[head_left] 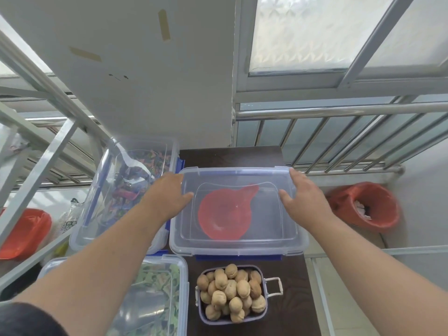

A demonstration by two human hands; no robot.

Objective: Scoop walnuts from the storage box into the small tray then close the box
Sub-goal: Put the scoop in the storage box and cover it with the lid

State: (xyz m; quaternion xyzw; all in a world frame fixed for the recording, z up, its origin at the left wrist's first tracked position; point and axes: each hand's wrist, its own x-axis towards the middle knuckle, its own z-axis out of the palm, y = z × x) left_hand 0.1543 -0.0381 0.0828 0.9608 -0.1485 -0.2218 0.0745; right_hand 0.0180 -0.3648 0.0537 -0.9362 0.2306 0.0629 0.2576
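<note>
dark printed characters on stacked cups' wrapper (69, 223), illegible

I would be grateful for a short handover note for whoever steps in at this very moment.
Left hand: on the left edge of the lid, thumb on top, fingers over the rim.
Right hand: the same on the right edge.
The lid sits on the storage box; a red scoop shows through it. The blue latch at the near side is not visibly snapped.
The small tray, nearer on the dark table, is heaped with walnuts.
Done: scooping, by the look of it.
Left: press the lid down and snap the latches.
</note>
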